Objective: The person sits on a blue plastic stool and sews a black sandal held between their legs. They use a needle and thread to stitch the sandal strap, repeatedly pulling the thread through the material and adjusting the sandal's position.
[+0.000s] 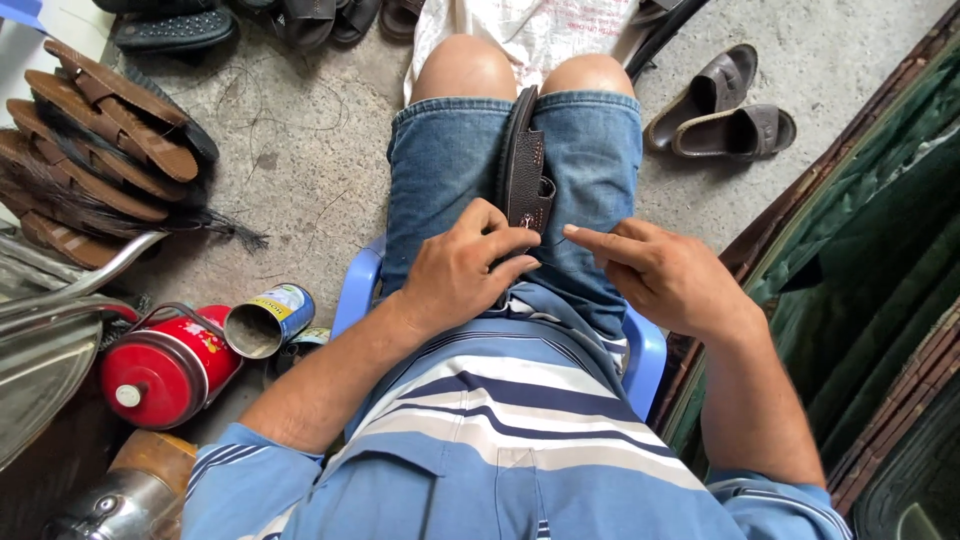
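A dark brown leather sandal point(522, 160) stands on edge between my thighs, its strap end toward me. My left hand point(462, 270) grips the near end of the sandal, fingers wrapped over the strap. My right hand point(665, 275) sits just right of it on my denim shorts, index finger and thumb pinched together and pointing at the strap; a thin thread or needle seems to run from the fingertips to the strap, too fine to be sure. I sit on a blue plastic chair point(355, 290).
A stack of brown soles point(95, 150) with dark fibres lies at left. A red canister point(165, 368) and an open tin can point(265, 320) sit by the chair. A pair of brown sandals point(720, 105) rests at upper right. Green sheeting point(870, 260) borders the right.
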